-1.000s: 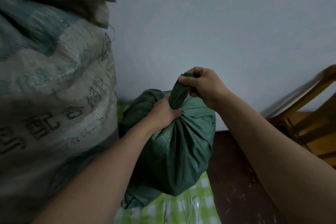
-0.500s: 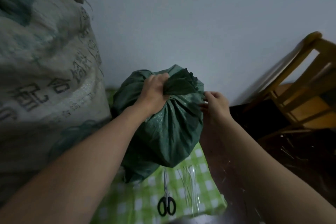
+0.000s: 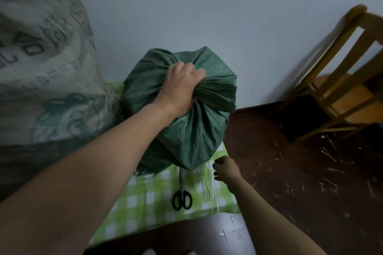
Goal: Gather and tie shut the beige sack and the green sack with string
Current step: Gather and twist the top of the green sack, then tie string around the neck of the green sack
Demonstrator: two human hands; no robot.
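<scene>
We see the green sack [image 3: 186, 134] standing on a green-and-white checked cloth [image 3: 143, 205] spread over the dark brown floor [image 3: 290, 184], close against the pale wall [image 3: 207, 6] and touching the beige sack [image 3: 45, 68] on its left. The green one is a woven plastic bag of a deep, dull green with a faint sheen, rounded and full, its fabric drawn up into many tight pleats that run to one bunch at the top. Our left hand [image 3: 182, 87] is clamped round that bunch, fingers curled over it, and the loose end of the mouth flops out to the right of the fist. The beige sack is far larger, rising out of view, printed with dark characters and a teal emblem. Our right hand [image 3: 227, 170] is low, just beside the sack's base, its fingers bent toward a bundle of thin pale string [image 3: 207, 186] lying on the cloth; we cannot tell whether it has hold of any strand. Black-handled scissors [image 3: 182, 194] lie on the cloth just left of the string, blades pointing toward the sack. Pale scraps [image 3: 329, 155] are scattered over the floor, and a wooden chair [image 3: 342, 89] stands at the right.
</scene>
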